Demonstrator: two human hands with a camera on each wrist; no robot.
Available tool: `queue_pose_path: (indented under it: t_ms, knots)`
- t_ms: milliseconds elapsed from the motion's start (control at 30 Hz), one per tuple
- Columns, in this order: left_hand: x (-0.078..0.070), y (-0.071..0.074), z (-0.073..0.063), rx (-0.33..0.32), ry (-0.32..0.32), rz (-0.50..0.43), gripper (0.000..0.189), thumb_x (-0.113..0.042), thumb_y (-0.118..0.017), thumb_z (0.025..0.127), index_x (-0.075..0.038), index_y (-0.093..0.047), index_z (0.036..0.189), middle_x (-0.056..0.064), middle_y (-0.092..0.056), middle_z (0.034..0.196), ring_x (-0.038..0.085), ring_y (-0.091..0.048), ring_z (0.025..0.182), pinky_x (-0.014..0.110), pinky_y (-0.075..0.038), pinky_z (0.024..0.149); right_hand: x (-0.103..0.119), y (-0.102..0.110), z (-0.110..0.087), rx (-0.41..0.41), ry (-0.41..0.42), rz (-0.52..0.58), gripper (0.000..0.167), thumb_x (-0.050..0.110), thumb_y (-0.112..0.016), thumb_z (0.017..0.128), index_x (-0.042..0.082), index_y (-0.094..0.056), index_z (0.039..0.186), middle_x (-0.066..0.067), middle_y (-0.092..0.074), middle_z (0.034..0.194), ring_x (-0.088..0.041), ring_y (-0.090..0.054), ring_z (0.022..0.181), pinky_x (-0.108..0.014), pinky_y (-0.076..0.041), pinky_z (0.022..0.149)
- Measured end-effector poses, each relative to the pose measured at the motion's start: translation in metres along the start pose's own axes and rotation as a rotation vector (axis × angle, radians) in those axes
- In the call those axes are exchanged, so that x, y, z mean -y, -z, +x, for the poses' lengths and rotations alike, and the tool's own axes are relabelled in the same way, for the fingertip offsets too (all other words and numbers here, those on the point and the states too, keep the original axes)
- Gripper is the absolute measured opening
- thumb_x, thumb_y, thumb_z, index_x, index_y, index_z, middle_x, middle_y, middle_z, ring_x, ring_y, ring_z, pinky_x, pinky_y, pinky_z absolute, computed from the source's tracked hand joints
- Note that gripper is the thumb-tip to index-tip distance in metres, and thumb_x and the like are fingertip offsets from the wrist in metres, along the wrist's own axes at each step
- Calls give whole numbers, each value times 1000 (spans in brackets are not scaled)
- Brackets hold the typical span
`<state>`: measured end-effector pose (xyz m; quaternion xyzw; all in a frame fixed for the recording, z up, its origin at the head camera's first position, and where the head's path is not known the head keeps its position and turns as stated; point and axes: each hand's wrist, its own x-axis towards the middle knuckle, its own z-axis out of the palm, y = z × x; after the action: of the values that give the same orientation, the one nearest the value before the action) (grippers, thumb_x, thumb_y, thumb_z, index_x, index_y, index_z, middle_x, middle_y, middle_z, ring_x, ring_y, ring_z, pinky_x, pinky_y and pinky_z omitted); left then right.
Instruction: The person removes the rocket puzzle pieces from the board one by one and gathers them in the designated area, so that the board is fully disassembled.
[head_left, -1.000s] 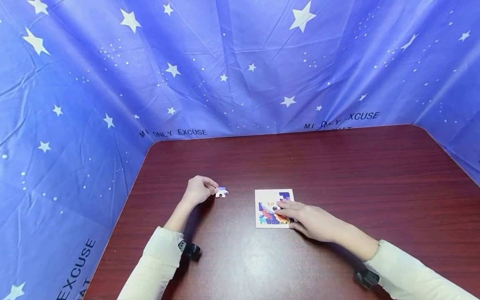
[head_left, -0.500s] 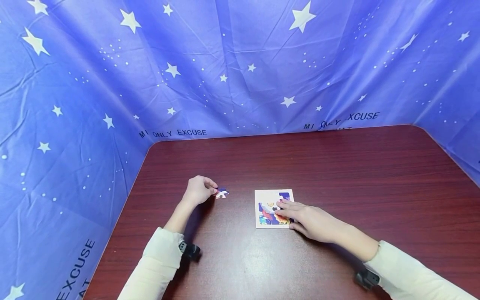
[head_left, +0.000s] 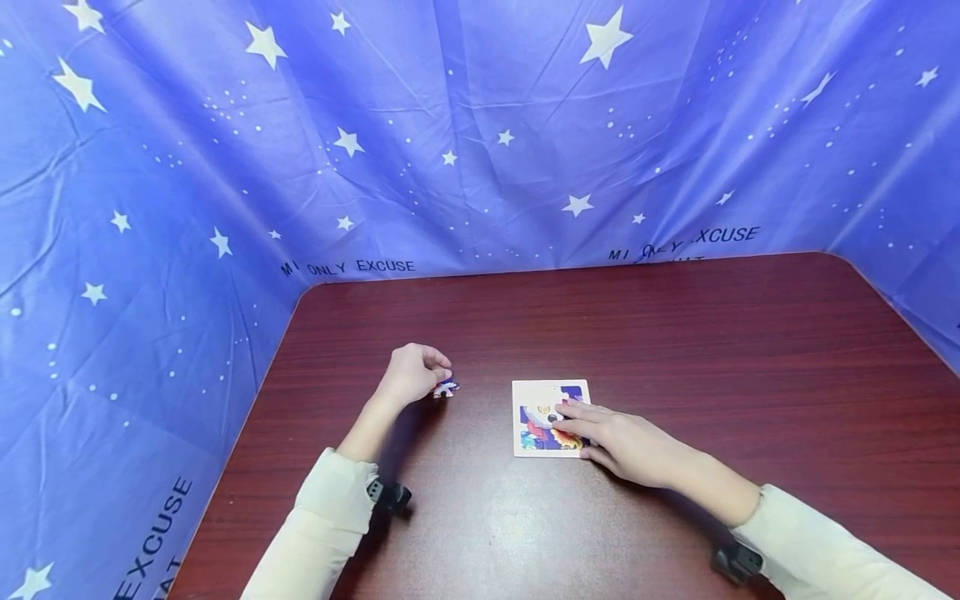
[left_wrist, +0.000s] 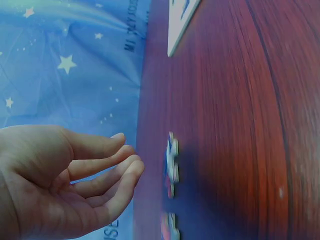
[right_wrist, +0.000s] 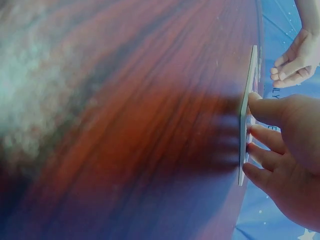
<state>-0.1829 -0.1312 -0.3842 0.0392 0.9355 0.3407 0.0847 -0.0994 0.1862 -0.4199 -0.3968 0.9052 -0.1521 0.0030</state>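
Note:
Above the left part of the table hovers my left hand [head_left: 412,375], its fingers loosely bent with nothing between them. Just beneath it lies a jigsaw piece [head_left: 446,389] in white, dark blue and red; the left wrist view shows this piece [left_wrist: 171,162] flat on the tabletop, apart from the fingertips. A second piece [left_wrist: 169,227] is partly cut off by that view's lower edge. My right hand [head_left: 633,446] rests with extended fingers on the square jigsaw board [head_left: 531,392], covering its right side. The board has a pale frame and a partly filled colourful picture.
The dark red wooden table [head_left: 675,333] has rounded far corners. A blue curtain [head_left: 480,125] printed with stars hangs behind it and along both sides. Each wrist wears a small black camera [head_left: 390,496].
My left hand was at the jigsaw piece and has since risen off it, shifting slightly right and away from me. My right hand and the board stay in place.

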Motion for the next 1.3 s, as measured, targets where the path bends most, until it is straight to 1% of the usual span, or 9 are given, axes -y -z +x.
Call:
queue_pose_path:
  t_ms: [67,133,200,367,533,667,800,967,1300]
  knots:
    - [-6,-3,0,11,-10,-11,9,-12,-70,84,-6,-74,89,9,-75,80,10,-61,58,19,-46,58,0,0,0,5,-2,3,43,15,-66,88,12,-59,131,-9,-54,142,-28,-53,130,-44,-51,96]
    - [-11,-8,-1,32,-15,-39,9,-12,-70,85,-6,-74,90,9,-75,81,15,-64,59,20,-48,55,0,1,0,10,-3,5,43,16,-66,89,11,-59,131,-9,-54,142,-28,-52,130,-45,-51,96]
    - [-18,-13,0,43,-28,-32,9,-15,-70,85,-8,-74,90,7,-75,80,16,-65,64,21,-49,58,-1,1,0,11,-2,3,43,16,-66,89,11,-59,131,-9,-54,142,-28,-52,130,-44,-51,96]
    - [-36,-27,1,50,-105,40,9,-20,-69,86,-13,-75,86,0,-74,79,10,-60,73,24,-47,71,-2,3,-1,9,8,-4,43,16,-66,89,11,-59,131,-9,-55,141,-28,-53,130,-44,-51,96]
    - [-53,-39,-1,92,-148,36,11,-21,-67,88,-12,-74,88,0,-74,84,10,-60,77,25,-48,73,-5,5,-3,10,18,-9,43,15,-66,88,10,-60,130,-10,-55,141,-29,-53,129,-44,-51,96]
    - [-62,-49,-2,139,-167,26,13,-21,-65,89,-12,-74,90,1,-73,85,9,-60,77,24,-48,72,-5,7,-4,15,22,-1,42,14,-67,88,10,-60,129,-10,-55,141,-29,-53,129,-44,-51,96]
    - [-68,-58,-2,175,-174,35,15,-22,-64,90,-11,-74,91,1,-73,86,10,-61,78,24,-48,71,-5,6,-5,18,33,3,42,12,-67,87,10,-61,129,-11,-55,140,-29,-54,129,-44,-51,95]
    - [-75,-66,-3,187,-193,49,17,-24,-64,91,-11,-75,93,3,-74,92,14,-63,85,27,-50,76,-5,7,-5,8,36,4,42,12,-67,87,10,-61,128,-10,-56,140,-29,-54,128,-45,-51,96]
    - [-77,-75,-4,221,-193,50,18,-25,-64,91,-10,-74,94,4,-74,95,13,-62,85,25,-49,74,-8,5,-6,-21,55,6,40,15,-67,88,8,-61,127,-10,-56,139,-31,-54,128,-47,-48,99]
